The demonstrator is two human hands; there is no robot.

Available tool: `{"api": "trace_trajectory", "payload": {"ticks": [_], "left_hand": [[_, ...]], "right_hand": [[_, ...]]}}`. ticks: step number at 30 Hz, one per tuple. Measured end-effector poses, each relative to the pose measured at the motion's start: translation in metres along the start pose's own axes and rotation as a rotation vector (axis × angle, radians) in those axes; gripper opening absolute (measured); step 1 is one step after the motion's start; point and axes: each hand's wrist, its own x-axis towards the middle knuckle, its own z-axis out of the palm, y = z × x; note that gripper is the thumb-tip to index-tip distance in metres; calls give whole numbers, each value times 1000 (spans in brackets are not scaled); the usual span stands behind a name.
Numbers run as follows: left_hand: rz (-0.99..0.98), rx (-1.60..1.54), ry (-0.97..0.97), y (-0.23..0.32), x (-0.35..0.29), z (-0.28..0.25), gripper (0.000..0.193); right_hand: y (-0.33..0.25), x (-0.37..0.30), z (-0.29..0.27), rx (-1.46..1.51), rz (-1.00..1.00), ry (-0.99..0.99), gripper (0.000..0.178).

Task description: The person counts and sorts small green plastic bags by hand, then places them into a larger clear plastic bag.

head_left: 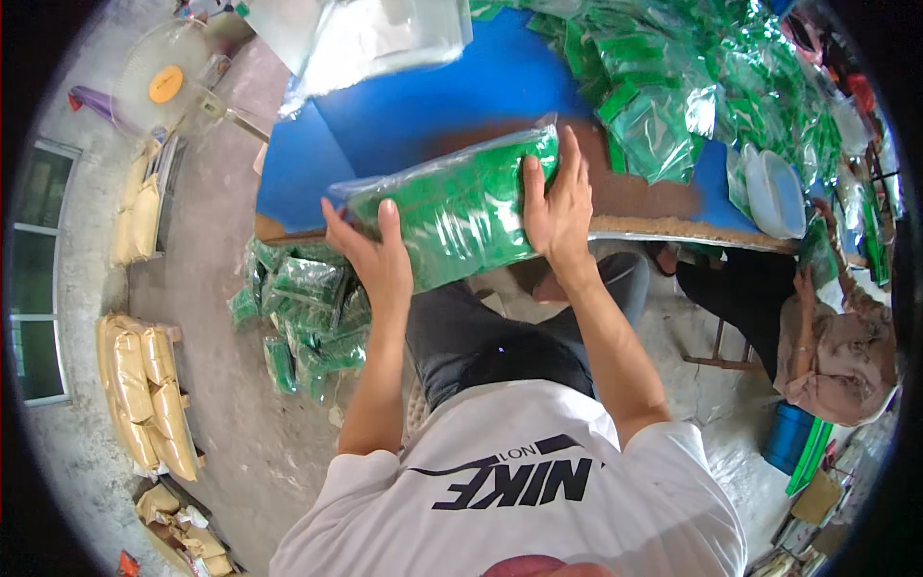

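Between my two hands is a clear plastic bag packed with flat green pieces (457,207), held up over my lap at the table's near edge. My left hand (375,252) grips its left end, with the thumb on the face toward me. At the right end, my right hand (561,207) clasps the bag, its thumb on the front and its fingers round the side. The blue tabletop (375,125), with a worn brown patch, lies just beyond. Further right on it spreads a large heap of green pieces in clear bags (663,87).
A stack of clear plastic sheets or bags (385,43) lies at the table's far left. Filled green bags (312,298) are piled on the floor left of my legs. A whitish tub (777,192) and another person (836,356) are at right. Tan sacks (144,385) and a fan (165,85) stand left.
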Motion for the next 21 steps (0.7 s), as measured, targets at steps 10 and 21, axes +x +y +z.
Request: {"api": "trace_trajectory", "payload": {"ticks": [10, 21], "left_hand": [[-700, -931, -67, -59, -29, -3, 70], [-865, -980, 105, -214, -32, -115, 79]], "right_hand": [[-20, 3, -13, 426, 105, -516, 48], [116, 126, -59, -18, -625, -362, 94]]}}
